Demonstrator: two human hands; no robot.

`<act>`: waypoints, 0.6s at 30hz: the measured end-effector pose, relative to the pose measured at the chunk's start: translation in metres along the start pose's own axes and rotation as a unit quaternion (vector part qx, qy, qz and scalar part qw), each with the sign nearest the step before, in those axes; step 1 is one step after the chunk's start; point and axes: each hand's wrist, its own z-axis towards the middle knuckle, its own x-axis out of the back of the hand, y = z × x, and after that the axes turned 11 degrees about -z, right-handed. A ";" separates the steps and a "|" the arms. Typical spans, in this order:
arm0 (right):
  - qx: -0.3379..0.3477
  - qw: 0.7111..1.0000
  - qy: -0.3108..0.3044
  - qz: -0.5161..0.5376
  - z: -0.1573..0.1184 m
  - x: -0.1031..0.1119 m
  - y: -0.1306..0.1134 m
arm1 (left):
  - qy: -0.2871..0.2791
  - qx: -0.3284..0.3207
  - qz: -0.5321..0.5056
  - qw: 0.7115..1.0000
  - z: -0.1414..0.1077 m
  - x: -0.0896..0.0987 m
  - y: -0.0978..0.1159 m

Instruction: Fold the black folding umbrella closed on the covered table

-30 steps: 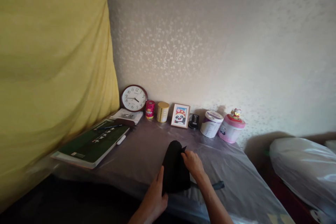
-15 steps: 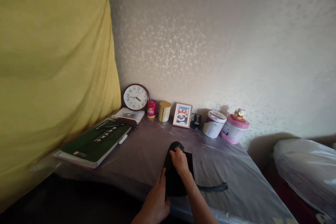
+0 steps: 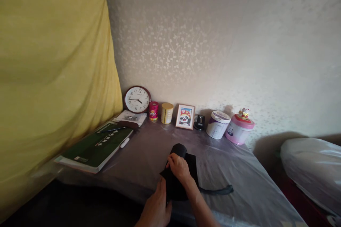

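A black cloth item (image 3: 176, 189) lies near the front of the table; I cannot make out its exact kind. Its far end is rounded, a flat square part shows on its right, and a dark strap (image 3: 218, 190) trails from it to the right. My right hand (image 3: 178, 166) is closed on the upper part of the cloth, with the fingertips curled toward its left side. Along the lower left edge, my left hand (image 3: 158, 202) grips the cloth between its fingers and thumb. My hands hide part of the item.
On the left lie a green book (image 3: 98, 145) and a white marker (image 3: 124, 142). Along the wall stand a clock (image 3: 137, 99), a pink can (image 3: 153, 111), a yellow tin (image 3: 167, 113), a panda picture frame (image 3: 185, 116), a black gadget (image 3: 199, 122), a white tub (image 3: 217, 126) and a pink tub (image 3: 239, 130).
My right hand has shifted slightly left and toward me over the black cloth. A pointed fold now sticks out at its left edge above my left hand, which has moved slightly down.
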 end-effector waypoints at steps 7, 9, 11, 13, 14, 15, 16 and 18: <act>0.038 0.999 -0.007 0.015 -0.002 -0.001 0.001 | 0.057 -0.050 0.067 0.995 -0.009 0.002 0.008; 0.035 0.999 -0.011 0.009 -0.004 0.000 0.002 | 0.035 -0.058 0.082 0.994 -0.006 0.003 0.016; 0.047 0.998 -0.019 0.022 -0.006 0.002 0.003 | 0.015 -0.027 0.099 0.995 -0.001 0.004 0.024; 0.086 0.995 -0.013 0.054 -0.012 0.005 0.006 | -0.005 0.007 0.109 0.994 0.003 0.002 0.027; 0.112 0.991 0.000 0.070 -0.015 0.006 0.008 | -0.013 0.016 0.111 0.994 0.005 0.001 0.026; 0.142 0.987 0.015 0.079 -0.018 0.008 0.010 | -0.018 0.015 0.110 0.994 0.006 -0.001 0.024; 0.172 0.981 0.030 0.081 -0.022 0.009 0.013 | -0.017 0.010 0.111 0.994 0.008 -0.004 0.022; 0.230 0.970 0.042 0.071 -0.026 0.010 0.018 | -0.007 0.002 0.113 0.994 0.009 -0.009 0.015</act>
